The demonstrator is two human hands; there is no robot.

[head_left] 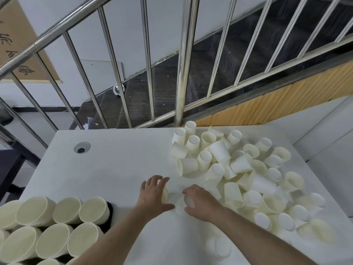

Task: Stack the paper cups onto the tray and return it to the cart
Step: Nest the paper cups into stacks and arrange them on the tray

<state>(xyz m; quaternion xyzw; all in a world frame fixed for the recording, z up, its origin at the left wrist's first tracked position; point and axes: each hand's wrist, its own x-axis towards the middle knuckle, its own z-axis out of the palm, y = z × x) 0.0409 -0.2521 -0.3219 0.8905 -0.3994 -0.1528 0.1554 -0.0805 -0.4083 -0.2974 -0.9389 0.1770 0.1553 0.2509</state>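
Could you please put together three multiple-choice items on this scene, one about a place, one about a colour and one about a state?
1. Where does the loose pile of paper cups lie on the white table?
A. on its right side
B. on its near left corner
C. on the floor beneath it

2. What colour are the stacked cups at the near left?
A. red
B. cream white
C. dark blue

3. What is the right hand doing?
A. resting flat and empty on the table
B. gripping a single cup
C. holding the stair railing

Answers:
1. A, the loose cups spread over the table's right side, below the railing.
2. B, the stacks show cream white rims and walls.
3. B, its fingers curl round one cup, beside the left hand, which holds another.
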